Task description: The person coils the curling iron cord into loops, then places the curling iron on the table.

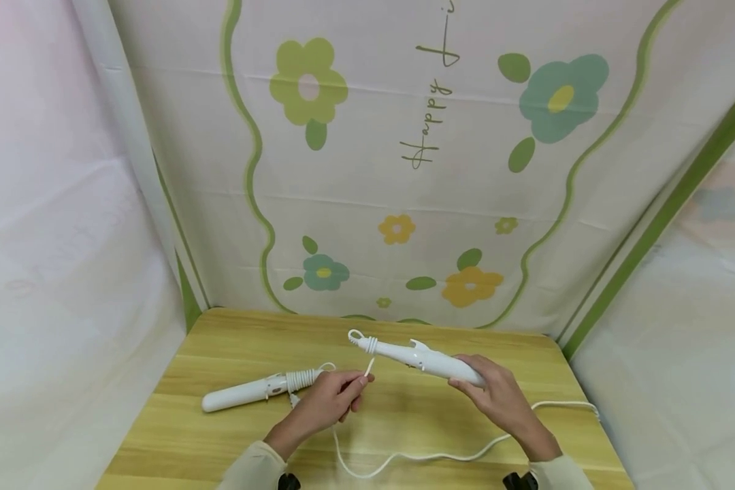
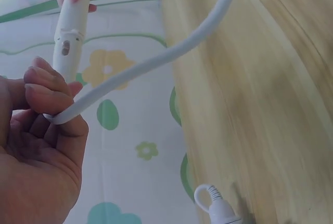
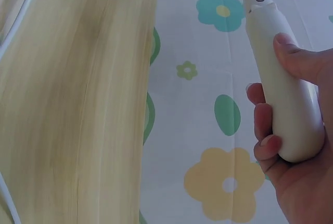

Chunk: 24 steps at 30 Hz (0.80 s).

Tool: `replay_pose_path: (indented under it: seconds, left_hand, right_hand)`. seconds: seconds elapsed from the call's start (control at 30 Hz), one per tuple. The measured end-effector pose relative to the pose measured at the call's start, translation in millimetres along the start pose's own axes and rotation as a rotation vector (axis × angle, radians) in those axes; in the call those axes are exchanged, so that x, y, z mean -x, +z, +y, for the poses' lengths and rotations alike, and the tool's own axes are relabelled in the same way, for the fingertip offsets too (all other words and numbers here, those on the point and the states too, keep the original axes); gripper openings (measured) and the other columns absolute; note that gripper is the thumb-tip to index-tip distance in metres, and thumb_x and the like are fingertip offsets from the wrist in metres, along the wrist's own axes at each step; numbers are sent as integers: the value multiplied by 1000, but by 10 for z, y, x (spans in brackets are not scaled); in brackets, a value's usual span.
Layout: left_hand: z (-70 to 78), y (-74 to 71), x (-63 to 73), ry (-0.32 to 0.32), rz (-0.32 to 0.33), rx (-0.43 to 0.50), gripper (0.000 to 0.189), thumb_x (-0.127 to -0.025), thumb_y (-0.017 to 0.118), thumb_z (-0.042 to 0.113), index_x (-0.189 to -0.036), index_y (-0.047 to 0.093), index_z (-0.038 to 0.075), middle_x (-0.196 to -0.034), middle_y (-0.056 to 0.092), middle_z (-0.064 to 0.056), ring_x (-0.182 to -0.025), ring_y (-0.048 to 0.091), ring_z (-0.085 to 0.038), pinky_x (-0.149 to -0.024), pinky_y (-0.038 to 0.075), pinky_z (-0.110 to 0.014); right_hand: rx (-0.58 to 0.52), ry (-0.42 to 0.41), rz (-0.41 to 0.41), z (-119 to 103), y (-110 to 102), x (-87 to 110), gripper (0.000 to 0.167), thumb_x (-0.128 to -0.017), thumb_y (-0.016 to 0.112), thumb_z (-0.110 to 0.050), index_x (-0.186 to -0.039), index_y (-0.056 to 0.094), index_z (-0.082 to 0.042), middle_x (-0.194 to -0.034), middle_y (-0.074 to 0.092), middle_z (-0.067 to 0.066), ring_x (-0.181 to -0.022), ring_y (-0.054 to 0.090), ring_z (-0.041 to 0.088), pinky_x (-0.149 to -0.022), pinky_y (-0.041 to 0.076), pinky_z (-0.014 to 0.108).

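My right hand (image 1: 496,395) grips the thick end of a white curling iron (image 1: 437,363), thumb along one side and fingers round the other. Its thin end points left, with a lever on top and a few turns of cord near the tip. A small switch shows on its body in the right wrist view. With thumb and fingers, my left hand (image 1: 329,400) pinches the white cord (image 2: 151,66) just below that thin end. Behind the left hand lies a second white curling iron (image 1: 239,396) on the table, its cord wound closely round the narrow end.
A loose length of white cord (image 1: 429,456) curves over the wooden table (image 1: 404,415) to the right edge. Printed cloth (image 1: 367,170) with flowers hangs behind the table, and more cloth hangs at both sides.
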<state>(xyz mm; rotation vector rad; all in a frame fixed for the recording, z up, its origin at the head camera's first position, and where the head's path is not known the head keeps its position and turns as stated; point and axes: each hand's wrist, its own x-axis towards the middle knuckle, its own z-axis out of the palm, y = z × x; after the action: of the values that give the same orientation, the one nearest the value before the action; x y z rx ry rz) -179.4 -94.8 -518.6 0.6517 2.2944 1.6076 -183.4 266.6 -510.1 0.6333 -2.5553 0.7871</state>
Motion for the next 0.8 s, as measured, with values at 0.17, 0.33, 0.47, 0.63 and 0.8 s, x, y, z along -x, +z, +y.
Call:
replay_pose_path:
  seconds: [0.17, 0.33, 0.47, 0.63, 0.8]
  left_hand:
    - [14, -77, 14, 17, 24, -82, 40, -118, 50, 30, -85, 68, 17, -70, 66, 3, -45, 44, -1, -45, 39, -19]
    - [52, -172, 30, 74, 61, -281, 42, -117, 54, 31, -78, 66, 23, -64, 64, 8, -47, 35, 2, -48, 33, -19]
    - [115, -244, 32, 107, 17, -369, 46, -117, 55, 31, -72, 63, 20, -63, 66, 5, -47, 39, 1, -50, 35, -21]
    - [182, -365, 25, 127, -56, -427, 36, -115, 58, 28, -81, 69, 24, -64, 64, 13, -50, 49, 1, -54, 40, -22]
    - [219, -471, -3, 152, -97, -476, 24, -113, 62, 31, -100, 80, 23, -67, 57, 18, -54, 41, 3, -58, 40, -21]
  right_hand:
    - [23, 17, 12, -18, 11, -25, 40, -86, 93, -20, -123, 79, -13, -107, 81, 1, -87, 69, 7, -70, 57, 33]
    - [28, 18, -7, -59, 60, -42, 41, -87, 93, -22, -125, 79, -13, -108, 81, 2, -89, 71, 10, -72, 58, 34]
    - [30, 3, -42, -83, 90, -50, 39, -89, 92, -25, -124, 79, -14, -106, 80, -1, -88, 70, 8, -71, 58, 33]
    - [-14, -27, -107, -75, 84, -36, 35, -91, 90, -27, -123, 79, -17, -102, 77, -8, -86, 64, 0, -71, 56, 29]
    - [-96, -37, -200, -64, 48, 6, 34, -95, 86, -27, -127, 78, -18, -105, 76, -9, -84, 61, -3, -70, 53, 26]
